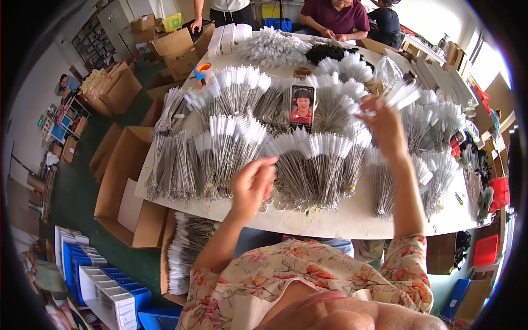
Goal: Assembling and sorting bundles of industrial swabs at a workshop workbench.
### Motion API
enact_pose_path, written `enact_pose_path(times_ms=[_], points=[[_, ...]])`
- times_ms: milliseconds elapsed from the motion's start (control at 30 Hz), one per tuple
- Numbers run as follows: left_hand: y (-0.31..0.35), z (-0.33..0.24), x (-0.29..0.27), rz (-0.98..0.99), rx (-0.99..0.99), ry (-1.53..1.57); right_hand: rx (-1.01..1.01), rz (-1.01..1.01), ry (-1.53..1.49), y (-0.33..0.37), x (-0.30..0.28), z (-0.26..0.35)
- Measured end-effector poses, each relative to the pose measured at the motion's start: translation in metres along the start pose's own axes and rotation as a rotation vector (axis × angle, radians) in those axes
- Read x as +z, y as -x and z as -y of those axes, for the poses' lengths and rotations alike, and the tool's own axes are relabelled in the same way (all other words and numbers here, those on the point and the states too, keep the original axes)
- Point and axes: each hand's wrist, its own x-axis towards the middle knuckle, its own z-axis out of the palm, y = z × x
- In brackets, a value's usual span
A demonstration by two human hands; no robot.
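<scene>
Bundles of wire tube brushes [327,165], with white bristle heads and thin metal stems, stand across the white table [357,220]. My right hand [382,118] is raised over the bundles at the right, smeared by motion. White-bristled brushes [404,96] blur at its fingertips, apparently gripped there. My left hand [254,184] hovers above the near edge of the middle bundles, fingers curled in and the index finger pointing right. Whatever those fingers hold, if anything, cannot be made out. A phone [302,108] showing a person on its screen leans upright among the bundles.
An orange-and-blue tape dispenser [202,73] and a heap of white brushes [272,47] lie farther back. Cardboard boxes [124,187] stand left of the table. Blue and white bins [113,286] sit lower left. Another person [335,19] works across the table.
</scene>
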Motion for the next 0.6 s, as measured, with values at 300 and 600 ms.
enact_pose_path(times_ms=[300,600], points=[[-0.008,0.017,0.035,0.113,0.528,-0.363,-0.095,0.168,-0.077,0.102,0.126,-0.030],[0.028,0.054,0.044,0.065,0.736,-0.351,0.421,-0.156,-0.764,0.123,0.120,-0.080]])
